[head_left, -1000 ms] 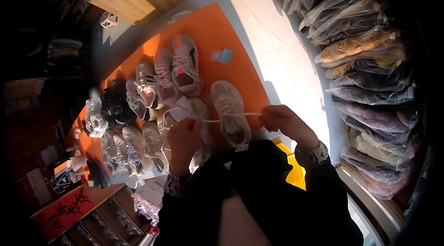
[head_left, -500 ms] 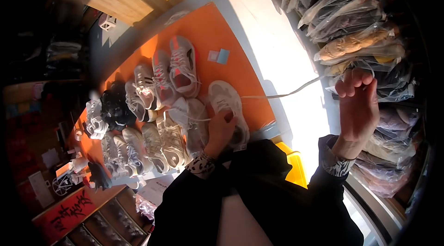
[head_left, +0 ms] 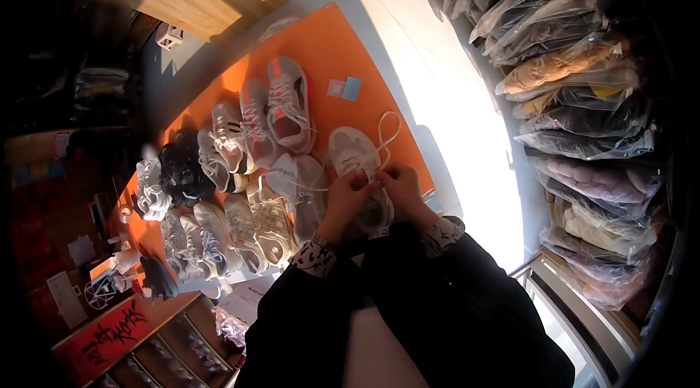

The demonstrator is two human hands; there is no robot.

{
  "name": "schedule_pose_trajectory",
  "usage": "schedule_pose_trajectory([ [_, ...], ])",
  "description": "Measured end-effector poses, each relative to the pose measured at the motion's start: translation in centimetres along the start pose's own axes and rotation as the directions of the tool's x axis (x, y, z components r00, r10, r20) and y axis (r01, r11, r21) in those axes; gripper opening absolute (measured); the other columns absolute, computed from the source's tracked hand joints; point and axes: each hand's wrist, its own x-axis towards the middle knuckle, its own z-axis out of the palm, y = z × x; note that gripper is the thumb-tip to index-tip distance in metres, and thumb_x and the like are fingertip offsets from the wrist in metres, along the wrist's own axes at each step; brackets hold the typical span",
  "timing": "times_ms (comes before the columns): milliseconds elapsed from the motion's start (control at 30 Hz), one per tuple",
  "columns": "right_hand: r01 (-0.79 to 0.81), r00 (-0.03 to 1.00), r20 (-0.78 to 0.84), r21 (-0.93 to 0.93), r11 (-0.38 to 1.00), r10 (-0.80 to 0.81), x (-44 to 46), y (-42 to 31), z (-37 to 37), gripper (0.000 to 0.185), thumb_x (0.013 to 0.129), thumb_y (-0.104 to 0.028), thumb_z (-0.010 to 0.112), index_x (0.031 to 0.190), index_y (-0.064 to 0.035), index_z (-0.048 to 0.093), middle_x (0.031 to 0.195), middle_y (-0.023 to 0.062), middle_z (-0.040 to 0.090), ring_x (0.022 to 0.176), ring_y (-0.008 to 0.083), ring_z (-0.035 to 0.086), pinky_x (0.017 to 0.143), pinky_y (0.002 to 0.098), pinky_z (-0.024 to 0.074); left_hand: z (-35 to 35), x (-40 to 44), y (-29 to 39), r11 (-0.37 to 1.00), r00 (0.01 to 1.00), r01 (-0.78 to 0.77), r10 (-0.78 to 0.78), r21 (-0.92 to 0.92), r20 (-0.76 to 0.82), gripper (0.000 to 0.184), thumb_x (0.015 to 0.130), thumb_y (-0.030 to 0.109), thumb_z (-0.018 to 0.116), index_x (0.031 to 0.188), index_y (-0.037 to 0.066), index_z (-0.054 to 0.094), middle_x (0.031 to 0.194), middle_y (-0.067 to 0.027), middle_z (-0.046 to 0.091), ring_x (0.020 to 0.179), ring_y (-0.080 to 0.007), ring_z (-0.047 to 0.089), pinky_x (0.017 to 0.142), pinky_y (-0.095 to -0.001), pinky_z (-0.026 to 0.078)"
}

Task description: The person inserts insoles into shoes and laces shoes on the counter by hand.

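Observation:
A white sneaker (head_left: 351,141) lies toe away from me on the orange tabletop, and both hands meet over its lacing. My left hand (head_left: 345,202) is pinched closed at the eyelets, with a length of lace running out to its left. My right hand (head_left: 403,189) is closed on the white shoelace (head_left: 390,130), whose loose part loops up beside the toe. My fingers hide the fingertips' exact grip and much of the sneaker's opening. Immediately left stands another pale shoe (head_left: 311,195), partly covered by a white piece.
Two rows of sneakers, including a grey-and-coral pair (head_left: 288,103) and black shoes (head_left: 182,169), occupy the left of the orange table (head_left: 339,38). Small paper tags (head_left: 351,88) lie near its far edge. Plastic-wrapped garments (head_left: 576,125) hang at the right.
My right hand has come in from far right to the sneaker. The lace, stretched out taut before, now hangs in a loop. My left hand stays at the lacing.

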Motion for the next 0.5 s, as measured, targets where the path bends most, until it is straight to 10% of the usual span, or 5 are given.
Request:
schedule_pose_trajectory([
  [267, 0.205, 0.973, -0.031, -0.346, 0.915, -0.23, -0.8, -0.9, 0.0, 0.02, 0.083, -0.016, 0.065, 0.084, 0.0037, 0.065, 0.068, 0.0131, 0.065, 0.063, 0.018, 0.063, 0.058, 0.0321, 0.0478, 0.1, 0.0, -0.5, 0.997, 1.0, 0.005, -0.005, -0.071, 0.002, 0.027, 0.077, 0.018, 0.074, 0.097, 0.0, 0.069, 0.084, -0.0099, 0.071, 0.077, -0.0166, 0.068, 0.072, -0.029, 0.052],
  [500, 0.207, 0.97, -0.07, -0.257, 0.944, -0.232, -0.9, -0.6, 1.0, 0.021, 0.084, -0.018, 0.065, 0.081, 0.0034, 0.063, 0.068, 0.0152, 0.063, 0.062, 0.0229, 0.063, 0.057, 0.0341, 0.0471, 0.1, -0.1, -1.1, 0.983, 0.999, -0.042, 0.043, -0.179, 0.004, 0.024, 0.079, 0.016, 0.071, 0.097, 0.0, 0.069, 0.084, -0.0093, 0.071, 0.077, -0.0155, 0.067, 0.071, -0.0285, 0.052],
])
